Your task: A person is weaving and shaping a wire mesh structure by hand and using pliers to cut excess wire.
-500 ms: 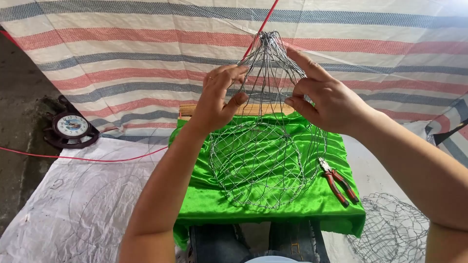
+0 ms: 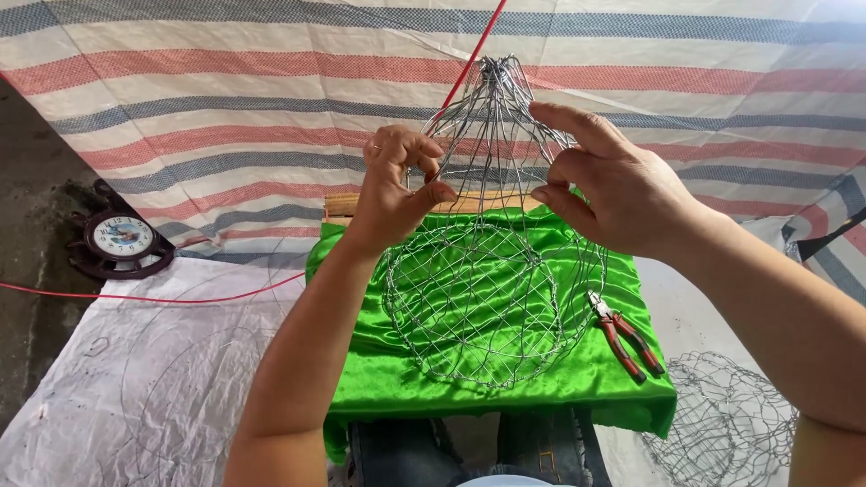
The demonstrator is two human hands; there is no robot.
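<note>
A: Head view, looking down. What do the two hands hold?

B: Both are on a wire mesh basket [image 2: 483, 271] that stands over the worktop. The left hand [image 2: 394, 185] pinches one of the thin wires on the left side of the narrow upper part; thumb and fingers are closed on it. The right hand [image 2: 613, 185] is on the right side of the same upper part. Its fingers are half curled and touch the wires, but I cannot tell if this grip is really clenched on a wire or only resting.

A: Where is the basket exactly?

B: Its wide round bottom part is above the green cloth [image 2: 379, 370] that covers the worktop. The wires come together in a knot at the top, in front of the striped tarp [image 2: 225, 99].

A: What else is near?

B: Pliers with red handles [image 2: 624, 335] lie on the cloth, just right of the basket. Another mesh piece [image 2: 722, 424] lies lower right on the floor. A round clock [image 2: 122, 239] is far left, and a red cord [image 2: 153, 298] runs across the white sheet [image 2: 108, 397].
</note>
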